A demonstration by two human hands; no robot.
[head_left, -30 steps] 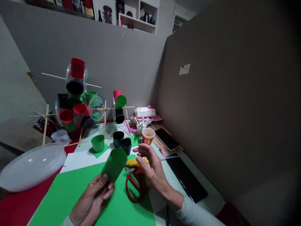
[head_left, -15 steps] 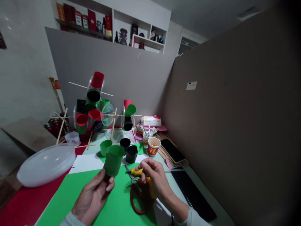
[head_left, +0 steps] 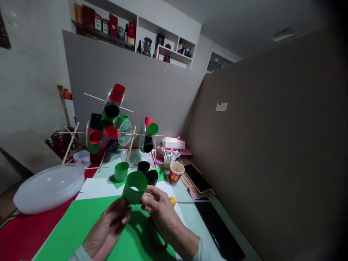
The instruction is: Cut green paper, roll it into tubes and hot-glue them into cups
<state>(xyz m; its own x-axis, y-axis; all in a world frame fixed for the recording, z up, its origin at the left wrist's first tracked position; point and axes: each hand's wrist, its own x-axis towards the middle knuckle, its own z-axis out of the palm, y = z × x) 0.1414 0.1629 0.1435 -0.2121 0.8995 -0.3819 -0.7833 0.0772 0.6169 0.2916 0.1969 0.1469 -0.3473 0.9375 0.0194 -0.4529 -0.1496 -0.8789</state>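
Note:
A green paper tube (head_left: 129,195), with its top opening tilted towards me, is held up between both hands over a green paper sheet (head_left: 81,212). My left hand (head_left: 110,223) grips its lower left side, thumb and fingers closed on the rim. At its right edge, my right hand (head_left: 164,214) pinches the wall. Below my right hand lie scissors with red handles (head_left: 163,247), mostly hidden. Part of a yellow tool (head_left: 173,201) shows behind that hand, with a pale stick pointing right. Another green tube (head_left: 121,172) and two black tubes (head_left: 143,166) stand just beyond.
Stick frames (head_left: 132,139) carrying red, green and black tubes stand at the back left. A red-and-white paper cup (head_left: 176,173), a phone (head_left: 198,178) and a long black object (head_left: 220,228) lie right. A translucent lid (head_left: 49,188) sits left; grey panels rise behind and right.
My right hand has moved left from above the yellow tool and scissors onto the green tube. The tube has shifted slightly right and tipped, so its inside shows. The view has shifted a little.

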